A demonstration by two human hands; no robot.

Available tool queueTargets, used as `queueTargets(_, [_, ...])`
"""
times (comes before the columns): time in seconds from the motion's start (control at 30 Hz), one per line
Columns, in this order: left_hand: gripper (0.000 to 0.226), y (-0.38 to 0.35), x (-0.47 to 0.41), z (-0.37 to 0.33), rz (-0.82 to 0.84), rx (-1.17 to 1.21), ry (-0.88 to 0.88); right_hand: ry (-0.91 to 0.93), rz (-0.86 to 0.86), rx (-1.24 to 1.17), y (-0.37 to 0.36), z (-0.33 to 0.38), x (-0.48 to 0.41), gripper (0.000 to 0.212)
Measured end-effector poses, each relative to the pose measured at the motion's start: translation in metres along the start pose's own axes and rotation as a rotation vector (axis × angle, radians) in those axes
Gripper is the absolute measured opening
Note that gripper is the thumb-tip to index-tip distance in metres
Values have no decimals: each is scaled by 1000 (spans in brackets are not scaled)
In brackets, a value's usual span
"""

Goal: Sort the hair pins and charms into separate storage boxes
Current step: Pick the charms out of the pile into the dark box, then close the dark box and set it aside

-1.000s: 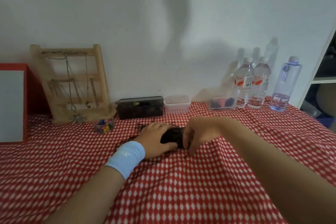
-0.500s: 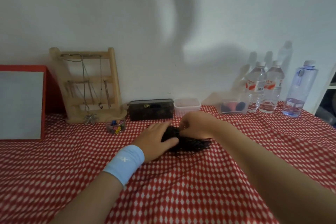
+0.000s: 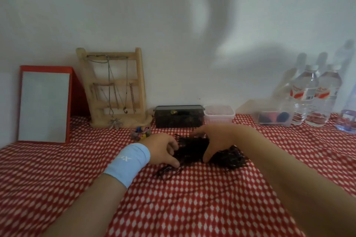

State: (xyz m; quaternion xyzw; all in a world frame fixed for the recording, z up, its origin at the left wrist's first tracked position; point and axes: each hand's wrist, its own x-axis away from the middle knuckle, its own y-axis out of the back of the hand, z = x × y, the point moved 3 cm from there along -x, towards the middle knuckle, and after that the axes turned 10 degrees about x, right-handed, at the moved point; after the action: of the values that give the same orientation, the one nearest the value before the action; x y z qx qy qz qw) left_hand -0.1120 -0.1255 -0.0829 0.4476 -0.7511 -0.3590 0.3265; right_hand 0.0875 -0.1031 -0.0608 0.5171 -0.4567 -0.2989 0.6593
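Open cloth (image 3: 192,208) is offered across the near side. The far edge is lined by a mirror (image 3: 44,106), wooden stand (image 3: 115,90), dark box (image 3: 178,116), pink tub (image 3: 218,116), clear box (image 3: 273,118) and bottles (image 3: 316,100). A small jar (image 3: 140,134) is stood left of the pin heap (image 3: 192,150).

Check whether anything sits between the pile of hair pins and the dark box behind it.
Nothing visible does. Only a strip of checked cloth separates the pile of hair pins from the dark box. The right hand lies across the pile's far edge; the small cup of coloured pieces stands off to the left.
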Motion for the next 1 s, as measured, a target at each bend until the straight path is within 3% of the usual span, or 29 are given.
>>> queueTargets(0.13, [47, 13, -10, -7, 2, -27, 7, -4, 7, -11, 15, -1, -10, 93])
queueTargets(0.23, [36, 37, -21, -12, -138, -5, -22, 22, -189, -72, 28, -3, -22, 57])
queueTargets(0.33, [13, 55, -43, -13, -400, 38, -127, -5, -467, -81, 40, -9, -35, 25])
queueTargets(0.4, [19, 63, -59, -10, -564, 14, -217, -49, -661, -34, 45, -16, -44, 17])
queueTargets(0.47, [40, 66, -78, -5, -567, -63, -228, -90, -758, 22, 46, -23, -52, 18])
queueTargets(0.57, [65, 62, -101, 7, -376, -184, -97, -111, -627, 77, 41, -33, -68, 34])
queueTargets(0.63, [69, 62, -110, 19, -328, -175, -47, -99, -535, 74, 36, -37, -78, 42])
queueTargets(0.7, [68, 64, -113, 30, -313, -73, -27, -82, -543, 71, 36, -40, -84, 41])
queueTargets(0.87, [74, 68, -112, 39, -241, -128, -65, -49, -530, 76, 42, -38, -93, 27])
queueTargets(1.0, [64, 60, -107, 51, -263, -16, -88, -24, -542, -11, 33, -36, -96, 26])
